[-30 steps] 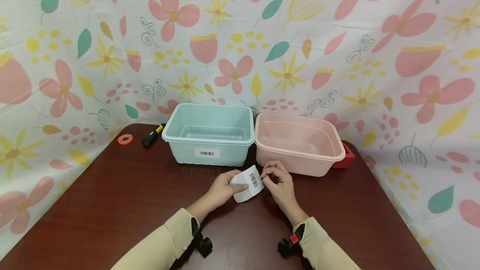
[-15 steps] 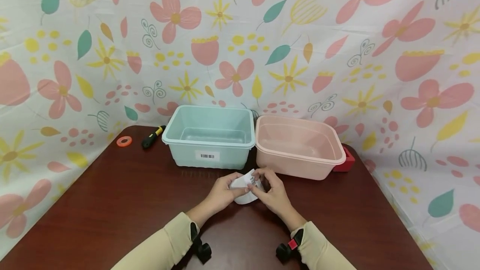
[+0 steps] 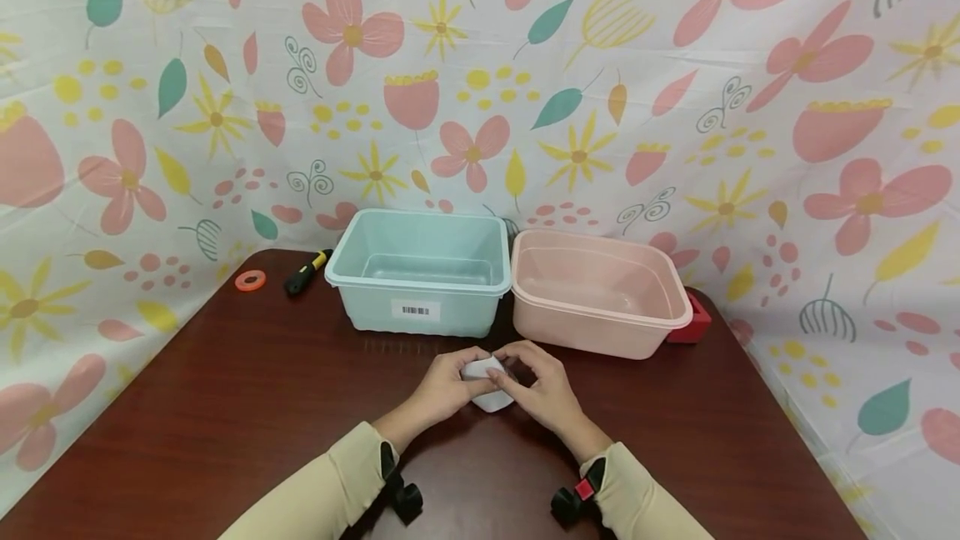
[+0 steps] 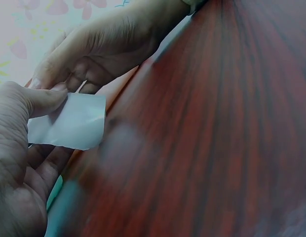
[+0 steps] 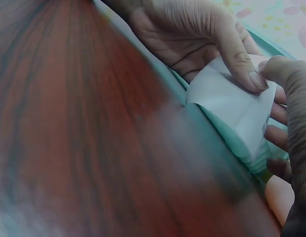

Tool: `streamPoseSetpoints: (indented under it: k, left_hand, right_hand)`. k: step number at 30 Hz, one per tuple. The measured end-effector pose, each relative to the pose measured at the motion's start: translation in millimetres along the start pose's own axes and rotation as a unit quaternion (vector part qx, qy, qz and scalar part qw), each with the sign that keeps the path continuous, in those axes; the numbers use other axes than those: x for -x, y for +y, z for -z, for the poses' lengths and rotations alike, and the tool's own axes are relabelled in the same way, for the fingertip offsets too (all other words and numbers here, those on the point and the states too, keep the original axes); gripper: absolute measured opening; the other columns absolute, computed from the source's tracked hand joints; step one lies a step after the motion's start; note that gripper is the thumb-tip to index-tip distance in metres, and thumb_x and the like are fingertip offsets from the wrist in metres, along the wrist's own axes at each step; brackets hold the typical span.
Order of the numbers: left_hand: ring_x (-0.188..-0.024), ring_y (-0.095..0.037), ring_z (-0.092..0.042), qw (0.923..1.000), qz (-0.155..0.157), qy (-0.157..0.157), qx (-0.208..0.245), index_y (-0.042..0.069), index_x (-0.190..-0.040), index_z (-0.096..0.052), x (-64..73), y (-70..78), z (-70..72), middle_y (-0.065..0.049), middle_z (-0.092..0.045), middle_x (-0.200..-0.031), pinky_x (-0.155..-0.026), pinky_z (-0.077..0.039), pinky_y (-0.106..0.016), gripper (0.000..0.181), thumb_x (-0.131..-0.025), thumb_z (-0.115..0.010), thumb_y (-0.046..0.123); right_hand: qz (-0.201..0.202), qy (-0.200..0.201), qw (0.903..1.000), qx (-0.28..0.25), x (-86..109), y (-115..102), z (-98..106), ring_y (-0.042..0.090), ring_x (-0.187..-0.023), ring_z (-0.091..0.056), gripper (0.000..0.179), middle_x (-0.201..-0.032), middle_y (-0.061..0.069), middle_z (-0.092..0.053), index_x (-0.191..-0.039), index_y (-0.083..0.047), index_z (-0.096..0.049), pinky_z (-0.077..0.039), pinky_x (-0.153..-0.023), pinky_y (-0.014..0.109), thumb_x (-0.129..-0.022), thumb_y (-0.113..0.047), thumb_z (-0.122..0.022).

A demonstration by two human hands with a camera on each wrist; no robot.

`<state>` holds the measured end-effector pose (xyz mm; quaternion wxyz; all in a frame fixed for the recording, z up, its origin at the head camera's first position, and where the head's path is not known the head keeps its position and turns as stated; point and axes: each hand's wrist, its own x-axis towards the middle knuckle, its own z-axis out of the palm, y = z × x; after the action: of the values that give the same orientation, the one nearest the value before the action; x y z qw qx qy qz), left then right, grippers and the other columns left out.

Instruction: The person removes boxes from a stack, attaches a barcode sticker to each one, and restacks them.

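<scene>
A small white barcode label sheet [image 3: 492, 402] is held over the table, bent between both hands in the head view. My left hand [image 3: 441, 387] grips its left part, thumb on top and fingers beneath. With thumb and fingertips my right hand [image 3: 546, 387] pinches the right part, the two thumbs close together. In the left wrist view the sheet [image 4: 79, 123] shows a blank, glossy white face. The right wrist view shows the same paper [image 5: 227, 98] curving down under the left thumb. Its printed barcode is hidden now.
Behind the hands stand a light blue bin [image 3: 420, 280] with a barcode label [image 3: 416, 310] on its front and a pink bin [image 3: 600, 311]. A red object [image 3: 693, 319] sits behind the pink bin. At back left lie an orange tape roll [image 3: 251, 280] and a black-and-yellow handled tool [image 3: 306, 273].
My right hand has moved left onto the sheet and now pinches it. The sheet has gone from nearly flat, barcode showing, to bent with the barcode out of sight. My left hand keeps its hold.
</scene>
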<state>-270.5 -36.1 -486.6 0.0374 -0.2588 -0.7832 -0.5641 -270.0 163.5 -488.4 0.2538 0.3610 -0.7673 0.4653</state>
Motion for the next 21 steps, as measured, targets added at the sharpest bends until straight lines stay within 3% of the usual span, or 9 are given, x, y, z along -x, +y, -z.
streamPoseSetpoints:
  k: [4,11,21]
  left_hand:
    - [-0.08,-0.011,-0.065,1.0,-0.008,-0.003,-0.004,0.022,-0.096,-0.074,0.1,2.3,1.0,0.006,-0.072,-0.091,-0.07,-0.055,-0.028,0.015,-0.084,-0.084,0.024]
    - [-0.082,-0.01,-0.064,1.0,0.001,-0.002,-0.008,0.022,-0.098,-0.075,0.1,2.8,0.7,0.006,-0.072,-0.093,-0.069,-0.055,-0.028,0.017,-0.084,-0.084,0.024]
    - [-0.083,-0.01,-0.065,0.9998,-0.003,0.007,-0.018,0.022,-0.097,-0.075,-0.4,4.2,1.4,0.006,-0.072,-0.093,-0.07,-0.055,-0.028,0.018,-0.083,-0.084,0.028]
  right_hand:
    - [0.012,0.003,0.9998,-0.012,-4.2,-12,1,0.026,-0.08,-0.067,0.022,-0.097,0.008,-0.072,-0.102,-0.004,-0.072,-0.055,-0.064,0.041,-0.082,0.003,-0.08]
    - [-0.018,0.005,0.9998,-0.009,-10.1,-35,7,0.026,-0.079,-0.069,0.016,-0.093,0.011,-0.073,-0.098,0.001,-0.073,-0.056,-0.064,0.046,-0.083,0.006,-0.077]
    - [-0.035,0.018,0.9991,-0.014,0.5,-3,-1,0.018,-0.074,-0.066,0.018,-0.089,0.005,-0.071,-0.101,-0.007,-0.072,-0.055,-0.058,0.041,-0.085,0.002,-0.077]
